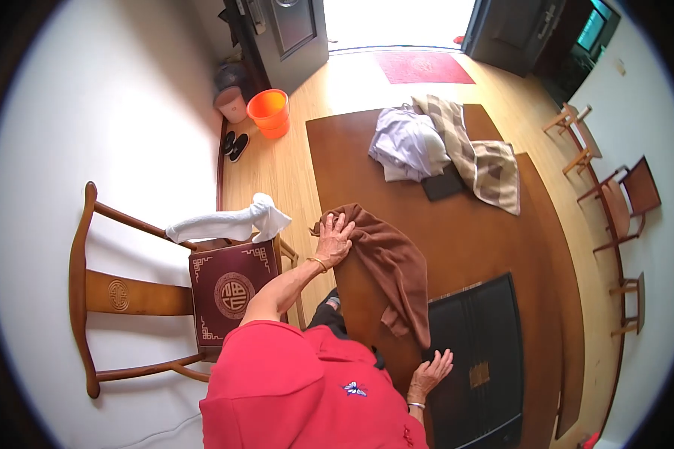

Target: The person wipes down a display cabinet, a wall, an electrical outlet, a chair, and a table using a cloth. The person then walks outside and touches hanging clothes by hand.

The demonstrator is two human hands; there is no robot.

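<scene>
On the brown wooden table, a piece of brown clothing (386, 258) lies bunched at its upper left end and trails toward a black panel. My left hand (335, 239) rests on that bunched end, its fingers spread over the fabric near the table's left edge. My right hand (432, 373) is held over the left edge of the black panel (478, 340), with fingers stretched and nothing in them. The brown clothing's lower end lies just above my right hand. Exactly what kind of garment it is, I cannot tell.
A light garment (408, 146), a checked towel (468, 150) and a dark flat object (443, 184) lie farther up the table (337, 161). A chair (138, 292) at left carries white cloth (228, 222). An orange bucket (269, 114) stands near the open door; several seats line the right wall.
</scene>
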